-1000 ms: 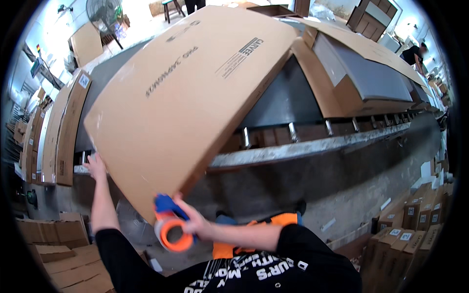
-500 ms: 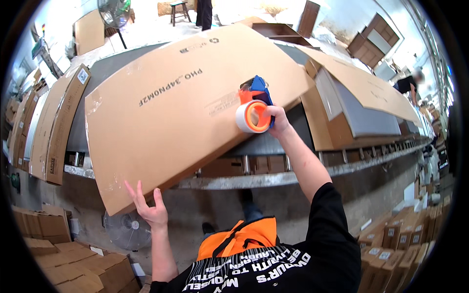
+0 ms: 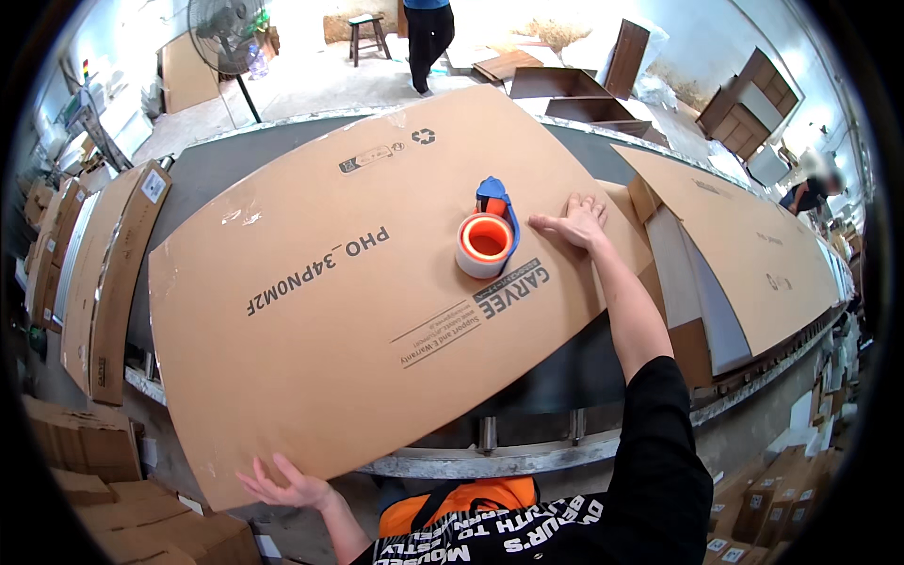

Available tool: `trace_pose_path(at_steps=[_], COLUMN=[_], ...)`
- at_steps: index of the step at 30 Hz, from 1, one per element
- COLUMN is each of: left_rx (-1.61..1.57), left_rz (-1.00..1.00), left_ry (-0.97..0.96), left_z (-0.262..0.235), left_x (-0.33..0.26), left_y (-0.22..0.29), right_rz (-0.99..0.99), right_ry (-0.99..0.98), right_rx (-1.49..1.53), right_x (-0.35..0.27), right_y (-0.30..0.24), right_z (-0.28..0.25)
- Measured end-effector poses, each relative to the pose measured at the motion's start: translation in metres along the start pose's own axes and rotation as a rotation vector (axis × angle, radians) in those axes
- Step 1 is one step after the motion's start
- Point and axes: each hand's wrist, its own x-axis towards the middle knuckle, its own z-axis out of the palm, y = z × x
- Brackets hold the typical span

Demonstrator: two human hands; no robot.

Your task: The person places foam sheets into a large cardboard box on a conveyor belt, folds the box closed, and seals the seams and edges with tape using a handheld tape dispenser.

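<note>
- Brown carton lies across the conveyor, underside hidden, tape dispenser on top.
- Your right hand lies spread on the carton.
- Your left hand, fingers spread, meets its near edge; contact unclear.

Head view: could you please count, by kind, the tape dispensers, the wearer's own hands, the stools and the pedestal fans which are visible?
Tape dispenser: 1
Wearer's hands: 2 (left hand, right hand)
Stool: 1
Pedestal fan: 1
Total: 5
</note>
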Motion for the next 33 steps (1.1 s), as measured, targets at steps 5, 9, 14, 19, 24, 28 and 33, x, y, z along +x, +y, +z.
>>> trace_pose_path(at_steps=[5, 9, 14, 19, 24, 28, 33], left_rx=[-0.029, -0.097, -0.473, 0.034, 0.464, 0.505, 0.506], left_rz=[0.303, 0.357, 0.228, 0.535, 0.544, 0.537, 0.388], left_ry=[0.006, -0.062, -0.375, -0.553, -0.683, -0.819, -0.805], left_z=[0.009, 0.041, 0.146, 0.233, 0.150, 0.060, 0.027], left_x=[0.020, 0.061, 0.213, 0.350, 0.183, 0.066, 0.036], left_y=[-0.011, -0.028, -0.100, -0.130, 0.006, 0.049, 0.088], right_rz=[-0.038, 0.034, 0.095, -0.169, -0.456, -0.342, -0.264], right_ry=[-0.080, -0.096, -0.061, 0.003, 0.414, 0.555, -0.007], right_rx=[0.232, 0.444, 0.709, 0.415, 0.462, 0.281, 0.130], right_x=[-0.014, -0.066, -0.209, -0.325, -0.234, -0.033, 0.065], right_y=[-0.005, 0.015, -0.043, -0.088, -0.079, -0.117, -0.145], right_z=[0.012, 0.023, 0.045, 0.126, 0.117, 0.091, 0.006])
